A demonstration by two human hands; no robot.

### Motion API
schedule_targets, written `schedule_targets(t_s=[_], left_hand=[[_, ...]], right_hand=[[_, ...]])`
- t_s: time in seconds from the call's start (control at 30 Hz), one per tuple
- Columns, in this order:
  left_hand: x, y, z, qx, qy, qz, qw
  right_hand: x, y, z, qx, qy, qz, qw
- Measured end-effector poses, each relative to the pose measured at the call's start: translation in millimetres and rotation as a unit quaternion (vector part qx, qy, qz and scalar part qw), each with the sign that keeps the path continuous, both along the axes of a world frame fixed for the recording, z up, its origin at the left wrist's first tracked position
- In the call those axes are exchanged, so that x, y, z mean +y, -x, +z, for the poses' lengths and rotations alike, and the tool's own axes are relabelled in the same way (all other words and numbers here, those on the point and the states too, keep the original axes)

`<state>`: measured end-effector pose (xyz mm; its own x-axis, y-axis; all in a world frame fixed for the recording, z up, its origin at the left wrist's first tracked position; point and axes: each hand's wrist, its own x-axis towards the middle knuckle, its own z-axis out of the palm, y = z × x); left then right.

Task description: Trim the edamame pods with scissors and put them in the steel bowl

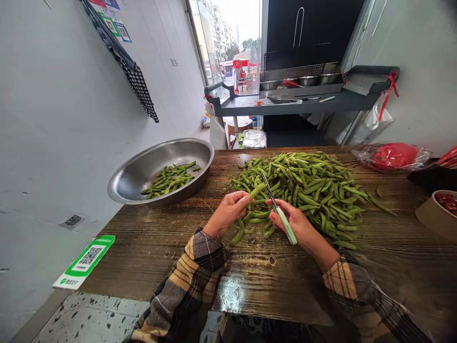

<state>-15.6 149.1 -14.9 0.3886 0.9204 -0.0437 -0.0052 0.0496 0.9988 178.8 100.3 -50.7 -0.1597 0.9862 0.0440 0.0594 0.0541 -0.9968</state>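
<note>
My left hand (228, 212) pinches a green soybean pod (257, 190) by one end, just in front of a big pile of pods (307, 183) on the wooden table (150, 243). My right hand (294, 221) grips scissors (277, 209) with pale green handles; the blades point up and away at the held pod. A few loose pods (238, 232) lie under and between my hands. Both sleeves are plaid.
A wide steel basin (143, 166) holding some pods sits at the table's far left corner, overhanging the edge. At the right are a plastic bag with red contents (392, 156) and a brown bowl (433, 216). A dark counter (285, 102) with metal bowls stands behind.
</note>
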Motion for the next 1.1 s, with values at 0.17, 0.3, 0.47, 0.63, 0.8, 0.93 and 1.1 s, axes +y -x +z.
schedule_targets(t_s=[0.17,0.3,0.47,0.63,0.8,0.93,1.1], left_hand=[[-0.6,0.5,1.0,0.014,0.001,-0.013,1.000],[-1.7,-0.3,2.0,0.018,0.000,-0.023,1.000],[-2.6,-2.0,-0.1,0.042,-0.017,-0.019,0.999],[-2.3,-2.6,-0.8,0.069,-0.058,-0.005,0.996],[-0.3,-1.6,-1.6,0.084,-0.080,-0.011,0.993],[1.5,-1.0,-4.7,0.091,-0.083,-0.011,0.992],[2.8,-0.9,-7.0,0.058,-0.051,0.014,0.997]], right_hand=[[-1.3,-0.1,3.8,0.007,0.005,0.005,1.000],[-1.7,-0.7,5.7,-0.017,0.005,-0.003,1.000],[-0.4,-4.1,0.1,-0.091,-0.020,-0.025,0.995],[-0.9,-5.1,-3.7,-0.179,-0.041,-0.008,0.983],[-1.4,-4.3,-1.5,-0.174,-0.033,-0.014,0.984],[-2.2,-4.2,3.9,-0.166,-0.019,-0.009,0.986],[-4.9,-3.3,10.3,-0.131,0.006,0.027,0.991]])
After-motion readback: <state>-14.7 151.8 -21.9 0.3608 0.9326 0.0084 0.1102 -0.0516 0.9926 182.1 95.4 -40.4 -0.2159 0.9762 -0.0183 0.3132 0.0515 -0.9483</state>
